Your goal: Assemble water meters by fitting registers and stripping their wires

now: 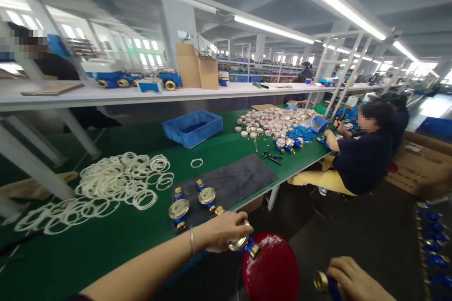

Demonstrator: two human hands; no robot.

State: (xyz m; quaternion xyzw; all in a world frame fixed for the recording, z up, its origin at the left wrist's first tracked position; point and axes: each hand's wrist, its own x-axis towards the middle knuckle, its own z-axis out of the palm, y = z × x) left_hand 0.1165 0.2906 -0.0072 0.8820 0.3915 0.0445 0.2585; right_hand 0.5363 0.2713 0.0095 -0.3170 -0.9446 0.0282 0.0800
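Observation:
My left hand reaches over the front edge of the green workbench and grips a blue and brass water meter. Low at the bottom right, my right hand holds a second blue meter with a brass end. Two more meters sit on the dark mat just behind my left hand. A red round stool seat lies below, between my hands.
A heap of white rubber rings covers the bench's left. A blue bin stands further back, and beyond it several caps. A seated person in dark clothes works at the right. Blue meters lie on the floor at right.

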